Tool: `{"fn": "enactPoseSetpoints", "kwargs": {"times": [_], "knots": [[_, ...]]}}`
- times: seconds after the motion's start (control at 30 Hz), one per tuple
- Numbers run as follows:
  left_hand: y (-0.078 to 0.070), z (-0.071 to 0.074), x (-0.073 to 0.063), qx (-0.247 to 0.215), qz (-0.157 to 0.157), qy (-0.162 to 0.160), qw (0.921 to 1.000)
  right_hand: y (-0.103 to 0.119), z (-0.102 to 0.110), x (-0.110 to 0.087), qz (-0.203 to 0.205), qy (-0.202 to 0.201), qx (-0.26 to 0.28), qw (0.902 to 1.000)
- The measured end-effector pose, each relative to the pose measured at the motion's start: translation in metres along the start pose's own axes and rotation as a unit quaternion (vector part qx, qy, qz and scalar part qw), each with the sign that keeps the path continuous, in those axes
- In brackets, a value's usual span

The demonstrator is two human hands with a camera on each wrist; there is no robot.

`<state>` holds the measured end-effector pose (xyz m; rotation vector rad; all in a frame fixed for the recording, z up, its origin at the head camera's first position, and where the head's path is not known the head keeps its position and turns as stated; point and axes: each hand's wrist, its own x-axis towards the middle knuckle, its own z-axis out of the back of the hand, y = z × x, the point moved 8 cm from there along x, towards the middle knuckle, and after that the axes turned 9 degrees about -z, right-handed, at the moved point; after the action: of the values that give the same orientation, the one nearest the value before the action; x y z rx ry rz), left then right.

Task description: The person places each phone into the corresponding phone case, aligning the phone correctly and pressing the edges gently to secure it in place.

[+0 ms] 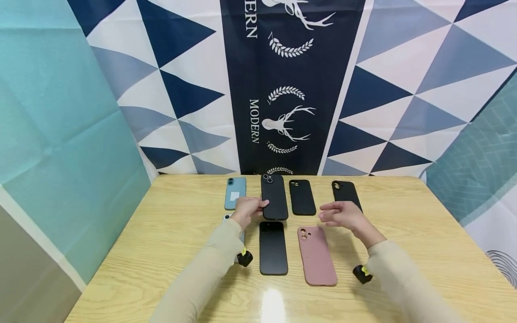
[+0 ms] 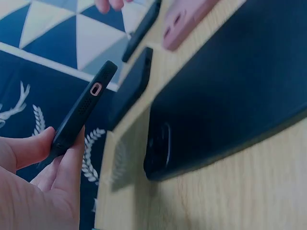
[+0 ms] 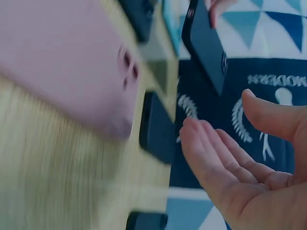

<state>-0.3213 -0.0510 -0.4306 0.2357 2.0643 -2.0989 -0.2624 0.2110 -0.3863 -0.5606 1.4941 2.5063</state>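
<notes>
My left hand (image 1: 249, 211) pinches a phone in a black case (image 1: 274, 197) by its left edge, thumb on one face and fingers on the other. It is raised off the table, its lens end up, and the left wrist view shows its bottom edge with a charging port. My right hand (image 1: 341, 214) holds nothing; its fingers are extended and the thumb stands apart in the right wrist view. It hovers between the pink phone case (image 1: 317, 256) and a black phone case (image 1: 346, 194). Below the held phone lies another black phone case (image 1: 273, 248).
Another black case (image 1: 302, 197) lies at the back, right of the held phone. A blue phone (image 1: 235, 194) with a white label lies back left. A light-coloured phone (image 1: 227, 217) is mostly hidden under my left forearm. A patterned cloth (image 1: 194, 89) hangs behind the wooden table (image 1: 161, 242).
</notes>
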Motion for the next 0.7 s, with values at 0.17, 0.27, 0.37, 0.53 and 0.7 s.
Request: {"fn": "enactPoseSetpoints", "kwargs": {"times": [0.17,0.27,0.37,0.53,0.7], "knots": [[0.002,0.004,0.018,0.011,0.013,-0.025,0.9995,-0.006,0.029,0.009,-0.012,-0.085,-0.128,0.9881],[0.005,0.008,0.032,0.033,0.024,-0.045,0.9982,-0.006,0.046,0.015,-0.007,-0.133,-0.213,0.9679],[0.006,0.012,0.044,0.064,0.032,-0.057,0.9958,-0.009,0.058,0.023,-0.001,-0.166,-0.266,0.9497],[0.005,0.012,0.053,0.105,0.033,-0.065,0.9918,-0.022,0.069,0.041,-0.016,-0.193,-0.294,0.9358],[0.003,0.008,0.057,0.148,0.031,-0.077,0.9855,-0.03,0.073,0.057,-0.022,-0.204,-0.334,0.9201]]}}
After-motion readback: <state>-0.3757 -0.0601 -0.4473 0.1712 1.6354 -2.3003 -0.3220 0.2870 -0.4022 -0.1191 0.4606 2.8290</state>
